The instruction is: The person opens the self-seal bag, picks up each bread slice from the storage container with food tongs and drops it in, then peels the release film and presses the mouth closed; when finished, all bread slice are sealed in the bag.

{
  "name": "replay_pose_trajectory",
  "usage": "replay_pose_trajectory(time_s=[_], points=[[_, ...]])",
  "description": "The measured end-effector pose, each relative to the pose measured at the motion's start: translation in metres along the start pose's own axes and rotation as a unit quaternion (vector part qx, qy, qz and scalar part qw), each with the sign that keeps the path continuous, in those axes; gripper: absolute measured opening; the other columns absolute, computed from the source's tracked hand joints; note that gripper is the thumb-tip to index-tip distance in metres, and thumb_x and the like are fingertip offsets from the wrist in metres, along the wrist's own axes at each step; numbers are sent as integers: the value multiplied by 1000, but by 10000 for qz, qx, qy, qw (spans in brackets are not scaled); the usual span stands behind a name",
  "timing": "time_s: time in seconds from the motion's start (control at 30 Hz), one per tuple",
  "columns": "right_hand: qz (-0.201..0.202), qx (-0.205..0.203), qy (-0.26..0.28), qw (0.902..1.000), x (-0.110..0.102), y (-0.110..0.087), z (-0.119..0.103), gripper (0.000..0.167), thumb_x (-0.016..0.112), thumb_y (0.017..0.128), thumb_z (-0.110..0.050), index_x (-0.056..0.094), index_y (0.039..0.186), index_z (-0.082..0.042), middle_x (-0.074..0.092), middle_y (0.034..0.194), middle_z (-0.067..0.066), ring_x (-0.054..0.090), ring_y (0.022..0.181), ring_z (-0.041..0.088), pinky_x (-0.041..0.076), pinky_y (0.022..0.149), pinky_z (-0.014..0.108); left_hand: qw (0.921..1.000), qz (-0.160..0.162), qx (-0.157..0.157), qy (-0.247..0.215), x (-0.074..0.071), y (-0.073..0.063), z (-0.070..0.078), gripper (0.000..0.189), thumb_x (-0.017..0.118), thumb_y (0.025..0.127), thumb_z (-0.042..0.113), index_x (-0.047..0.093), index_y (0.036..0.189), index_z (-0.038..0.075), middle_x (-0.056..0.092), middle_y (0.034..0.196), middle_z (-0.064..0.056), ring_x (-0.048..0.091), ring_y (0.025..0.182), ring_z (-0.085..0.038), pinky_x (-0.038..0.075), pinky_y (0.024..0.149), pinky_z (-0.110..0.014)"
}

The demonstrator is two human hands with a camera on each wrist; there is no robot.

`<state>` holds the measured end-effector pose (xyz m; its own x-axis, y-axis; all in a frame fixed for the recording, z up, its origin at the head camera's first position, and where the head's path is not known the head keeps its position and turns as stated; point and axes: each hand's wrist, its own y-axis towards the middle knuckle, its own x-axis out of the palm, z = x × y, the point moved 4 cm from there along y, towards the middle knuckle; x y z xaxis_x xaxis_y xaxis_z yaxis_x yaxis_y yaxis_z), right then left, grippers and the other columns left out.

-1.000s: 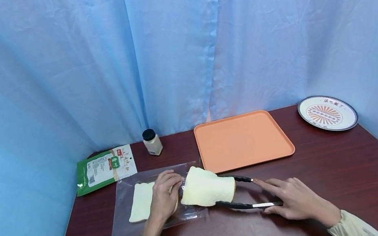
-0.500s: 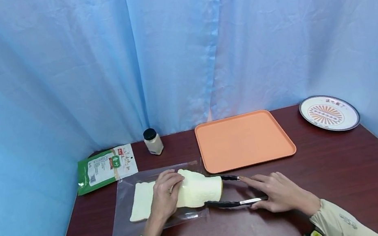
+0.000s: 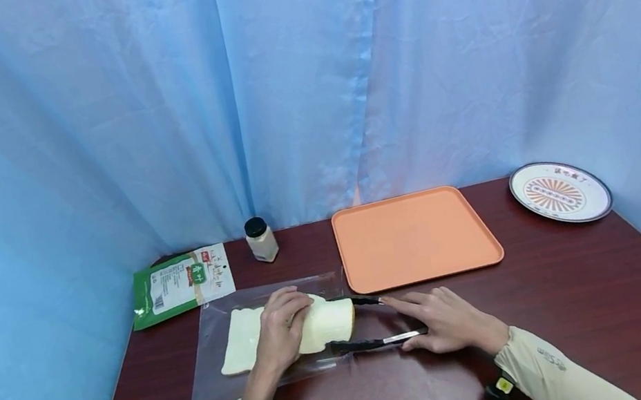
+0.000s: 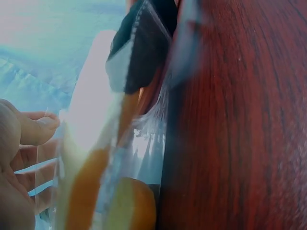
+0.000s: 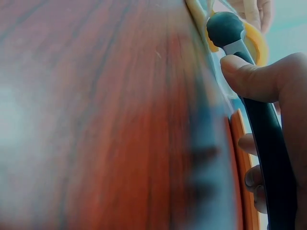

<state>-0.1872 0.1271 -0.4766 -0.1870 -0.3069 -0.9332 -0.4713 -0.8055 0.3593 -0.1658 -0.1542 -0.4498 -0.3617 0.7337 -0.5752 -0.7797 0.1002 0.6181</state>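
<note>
My left hand [image 3: 278, 329] pinches the upper edge of the mouth of a clear plastic bag [image 3: 207, 379]; in the left wrist view its thumb [image 4: 43, 129] presses on the film. One white bread slice [image 3: 241, 342] lies flat inside the bag. A second bread slice [image 3: 340, 323] reaches into the mouth, partly hidden behind my left fingers. Black-tipped tongs [image 3: 404, 336] grasp this slice from both sides. My right hand [image 3: 446, 320] holds the tongs, thumb on the near arm and fingers on the far one, as the black handle [image 5: 266, 143] also shows.
Behind the bag lie a green and white packet [image 3: 177, 286] and a black-lidded jar [image 3: 262, 241]. An orange tray [image 3: 418, 240] is just beyond the tongs. A patterned plate [image 3: 591, 202] sits at the back right. Blue curtains [image 3: 303, 91] enclose the table.
My right hand has moved left with the tongs, pushing the second bread slice deeper into the bag's mouth, under my left fingers. The left hand has stayed in place.
</note>
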Motion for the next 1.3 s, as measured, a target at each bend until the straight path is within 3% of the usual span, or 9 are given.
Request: replay_pose_trajectory(time_s=[0.27,0.43,0.8,1.03,1.3], points=[[95,-292,-18,9995,7,15,-5,81,72,81,-61,53,145,-14,74,109,2,26,51,1,22,47,16,10000,-58,24,-59,-2,2,2,15,74,80,-10,78,87,2,76,90,-10,68,104,-36,56,94,-48],[32,-273,36,9996,9,25,-8,83,73,80,-60,52,146,-14,72,115,2,27,51,1,22,47,16,9999,-125,-75,-76,-3,2,2,15,73,82,-9,79,88,3,77,91,-9,68,106,-34,56,96,-47],[-48,-350,-119,9993,19,40,-11,82,71,81,-64,53,145,-16,72,105,-2,31,48,2,24,45,17,9999,-83,46,-62,-4,2,3,14,72,82,-9,78,88,3,77,91,-10,69,105,-33,57,94,-44],[-35,-390,-169,9991,20,50,-15,82,71,80,-65,55,143,-16,71,105,-1,49,53,8,40,46,24,10000,-95,-2,-27,-5,4,4,14,72,83,-9,78,88,3,77,91,-10,69,105,-34,56,95,-46],[-132,-435,-293,9985,25,62,-20,81,69,81,-67,55,143,-18,70,102,-2,48,51,8,34,43,23,9997,-184,-164,31,-4,3,5,14,72,84,-8,78,89,4,77,92,-8,68,107,-31,57,96,-44]])
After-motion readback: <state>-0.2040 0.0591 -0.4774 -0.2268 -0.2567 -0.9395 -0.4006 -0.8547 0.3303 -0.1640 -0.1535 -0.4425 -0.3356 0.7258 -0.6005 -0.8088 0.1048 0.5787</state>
